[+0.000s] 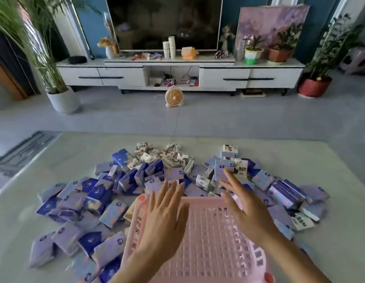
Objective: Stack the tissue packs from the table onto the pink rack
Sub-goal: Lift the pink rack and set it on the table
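Note:
A pink slatted rack (210, 242) lies flat on the pale table (55, 152) right in front of me, with nothing on its top. Several purple, blue and white tissue packs (124, 178) are heaped around its left, far and right sides. My left hand (165, 217) hovers palm down over the rack's left part, fingers spread and holding nothing. My right hand (244, 209) hovers over the rack's far right corner, fingers spread toward the packs, also holding nothing.
Beyond the table lies grey floor with a small round fan (174, 97). A white TV cabinet (177, 74) stands against the far wall under a dark screen. Potted plants stand at the left (63, 99) and right (314, 86).

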The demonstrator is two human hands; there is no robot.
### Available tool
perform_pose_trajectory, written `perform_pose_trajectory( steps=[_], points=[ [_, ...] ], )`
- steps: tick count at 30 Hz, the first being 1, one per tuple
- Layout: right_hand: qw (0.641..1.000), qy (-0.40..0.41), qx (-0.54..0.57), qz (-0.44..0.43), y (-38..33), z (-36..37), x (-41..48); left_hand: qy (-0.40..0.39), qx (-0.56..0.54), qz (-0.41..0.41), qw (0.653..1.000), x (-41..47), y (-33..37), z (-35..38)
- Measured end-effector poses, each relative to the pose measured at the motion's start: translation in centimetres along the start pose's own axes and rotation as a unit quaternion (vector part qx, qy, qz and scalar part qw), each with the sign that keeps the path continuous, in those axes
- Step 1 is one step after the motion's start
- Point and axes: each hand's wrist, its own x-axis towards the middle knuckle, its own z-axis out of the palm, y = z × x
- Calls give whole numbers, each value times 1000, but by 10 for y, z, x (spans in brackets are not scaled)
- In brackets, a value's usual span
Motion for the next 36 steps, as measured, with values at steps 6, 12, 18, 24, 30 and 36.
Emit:
perform_pose_trajectory(
  steps=[6,12,18,24,30,36],
  points=[
    [965,-54,-250,-63,39,28,-13,-111,152,82,979,-11,-8,62],
    [935,-84,-341,-58,42,31,-14,-90,190,95,973,-8,-10,74],
    [986,148,-8,-78,39,14,-29,-90,108,97,985,-7,-5,63],
    [961,272,28,45,125,-14,-119,117,-125,62,983,-30,8,48],
    [957,230,-128,122,216,16,-194,292,-176,298,892,-131,36,110],
    [961,172,-187,111,230,20,-167,198,-40,286,937,-146,-8,163]
  ],
)
